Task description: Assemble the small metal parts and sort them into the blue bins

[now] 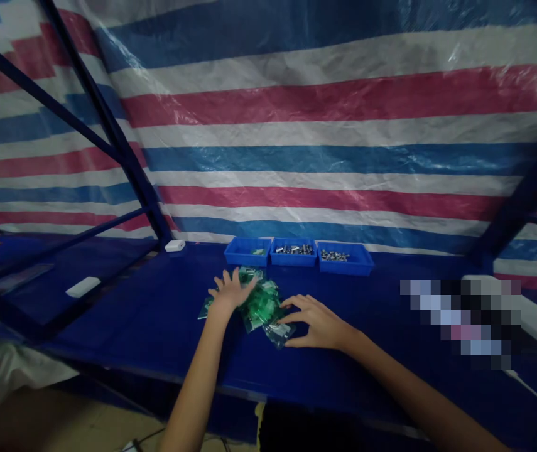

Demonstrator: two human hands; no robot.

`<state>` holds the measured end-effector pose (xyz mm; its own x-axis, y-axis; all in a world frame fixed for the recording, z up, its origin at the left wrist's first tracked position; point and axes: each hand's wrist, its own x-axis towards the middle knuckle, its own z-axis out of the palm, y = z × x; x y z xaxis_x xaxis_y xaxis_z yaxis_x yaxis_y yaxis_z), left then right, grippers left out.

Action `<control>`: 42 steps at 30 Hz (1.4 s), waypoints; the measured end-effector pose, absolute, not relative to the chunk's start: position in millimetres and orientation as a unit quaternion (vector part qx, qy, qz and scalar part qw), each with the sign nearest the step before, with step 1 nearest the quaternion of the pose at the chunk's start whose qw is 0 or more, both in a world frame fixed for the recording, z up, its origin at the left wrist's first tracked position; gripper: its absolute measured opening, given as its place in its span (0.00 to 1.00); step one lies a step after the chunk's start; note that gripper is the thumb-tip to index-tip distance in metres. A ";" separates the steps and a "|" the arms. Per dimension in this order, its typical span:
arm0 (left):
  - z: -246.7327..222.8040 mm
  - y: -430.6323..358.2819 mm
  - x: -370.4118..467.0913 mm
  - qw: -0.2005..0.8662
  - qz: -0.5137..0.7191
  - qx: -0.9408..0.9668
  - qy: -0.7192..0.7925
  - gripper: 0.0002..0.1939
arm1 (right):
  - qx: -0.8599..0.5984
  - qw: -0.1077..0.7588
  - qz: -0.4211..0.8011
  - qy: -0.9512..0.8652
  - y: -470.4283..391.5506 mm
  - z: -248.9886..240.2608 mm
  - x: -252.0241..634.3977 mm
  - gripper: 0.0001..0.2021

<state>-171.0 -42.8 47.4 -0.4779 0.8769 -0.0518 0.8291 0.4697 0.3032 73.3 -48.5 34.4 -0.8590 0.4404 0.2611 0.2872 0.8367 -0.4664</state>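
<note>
Pile of green-filled clear packets point(264, 304) on blue table point(178, 326), near side of the trays, about centre. Left hand point(231, 291) over pile's left part, fingers spread wide; contact can't be told. Right hand point(316, 321) at pile's right edge beside the nearest packet point(279, 333), fingers curved, thumb apart, moderate gap; touch unclear. Far side: three blue trays point(346, 269) in a row, middle and right ones with small metallic parts point(299, 250). White box point(174, 245) left of trays. White device point(534, 312) far right. Striped sheet point(320, 144) behind.
</note>
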 end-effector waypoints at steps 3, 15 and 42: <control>36.2 -59.2 -163.0 0.113 0.060 0.537 0.834 0.35 | -0.181 0.213 0.188 -0.942 -47.8 32.6 70.9 0.15; 21.8 -74.8 -99.8 0.010 0.058 0.588 0.807 0.28 | -0.288 0.386 0.144 -0.865 -24.1 36.5 83.6 0.13; 40.0 -110.1 -80.3 0.112 0.156 0.616 0.764 0.39 | -0.397 0.525 0.404 -0.635 8.4 24.1 90.7 0.17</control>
<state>-80.3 -110.1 40.0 -0.2159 0.9762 0.0205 0.9059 0.1925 0.3772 90.7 8.4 24.1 -0.1335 0.9289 0.3455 0.0808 0.3577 -0.9303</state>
